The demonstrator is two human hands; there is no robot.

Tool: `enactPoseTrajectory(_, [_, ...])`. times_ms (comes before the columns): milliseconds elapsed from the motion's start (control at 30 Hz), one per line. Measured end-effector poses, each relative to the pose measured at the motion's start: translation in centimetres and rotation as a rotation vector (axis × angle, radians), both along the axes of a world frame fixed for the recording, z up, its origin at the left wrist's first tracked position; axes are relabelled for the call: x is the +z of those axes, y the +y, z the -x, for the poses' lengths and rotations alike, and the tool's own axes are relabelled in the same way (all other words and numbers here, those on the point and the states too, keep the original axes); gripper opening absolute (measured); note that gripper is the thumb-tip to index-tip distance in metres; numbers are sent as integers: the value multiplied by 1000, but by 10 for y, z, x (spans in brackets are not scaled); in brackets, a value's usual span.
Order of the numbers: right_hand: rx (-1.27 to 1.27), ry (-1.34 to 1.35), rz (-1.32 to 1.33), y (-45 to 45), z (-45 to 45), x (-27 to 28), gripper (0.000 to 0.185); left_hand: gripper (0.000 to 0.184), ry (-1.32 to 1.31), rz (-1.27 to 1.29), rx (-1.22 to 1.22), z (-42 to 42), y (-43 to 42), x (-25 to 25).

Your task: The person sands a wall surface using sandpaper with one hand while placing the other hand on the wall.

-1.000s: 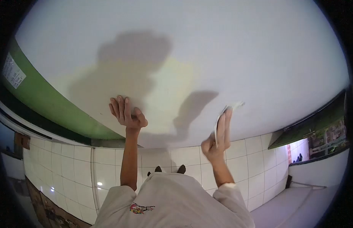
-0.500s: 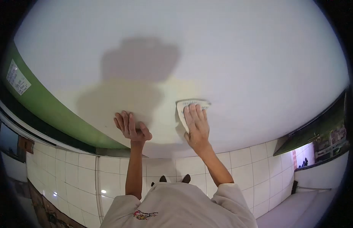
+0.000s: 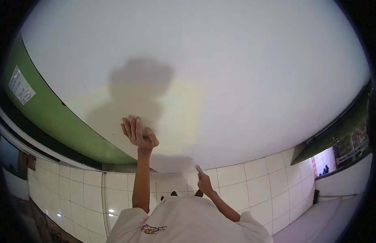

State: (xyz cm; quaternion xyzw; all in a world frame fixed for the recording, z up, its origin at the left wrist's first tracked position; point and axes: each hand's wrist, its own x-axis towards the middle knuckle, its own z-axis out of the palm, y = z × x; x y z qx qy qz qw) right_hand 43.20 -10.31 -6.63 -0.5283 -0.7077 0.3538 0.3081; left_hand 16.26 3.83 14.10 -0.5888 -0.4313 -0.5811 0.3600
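Observation:
My left hand (image 3: 139, 133) rests against the white wall (image 3: 257, 81), fingers spread and pointing up, with nothing held. It lies at the lower left of a pale yellow patch (image 3: 182, 109) on the wall, beneath the shadow of my head. Low down near the wall's bottom edge is my right hand (image 3: 204, 180), its fingers pressed together around something thin and pale. That item is seen edge-on and blurred, so its shape is hard to make out.
Green trim with a paper note (image 3: 22, 85) runs along the left. White floor tiles (image 3: 252, 182) lie below, with my feet at the wall's base. At the right are a dark green panel (image 3: 317, 148) and an opening.
My right hand swept left across the wall with the pale sheet, then dropped toward my body near the wall's bottom edge. My left hand stayed on the wall in nearly the same place.

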Motion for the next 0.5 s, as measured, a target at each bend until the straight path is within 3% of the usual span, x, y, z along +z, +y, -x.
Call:
enactPoseTrajectory(67, [-187, 192, 58, -18, -7, 32, 48, 49, -5, -9, -2, -1, 0, -1])
enactPoseTrajectory(133, [-222, 208, -264, -1, -1, 112, 49, 50, 5, -6, 12, 0, -1, 1])
enactPoseTrajectory(200, [-232, 164, -405, 14, 7, 196, 55, 50, 20, -8, 23, 3, -2, 1])
enactPoseTrajectory(300, [-151, 110, -827, 34, 15, 275, 75, 50, 2, 9, 30, 11, -3, -4])
enactPoseTrajectory(433, [-113, -3, -1111, 66, 39, 339, 79, 50, 20, -14, 30, 15, -2, -3])
enactPoseTrajectory(500, [-101, -62, -1086, 85, 51, 357, 76, 48, 2, -36, 11, 13, -1, -1])
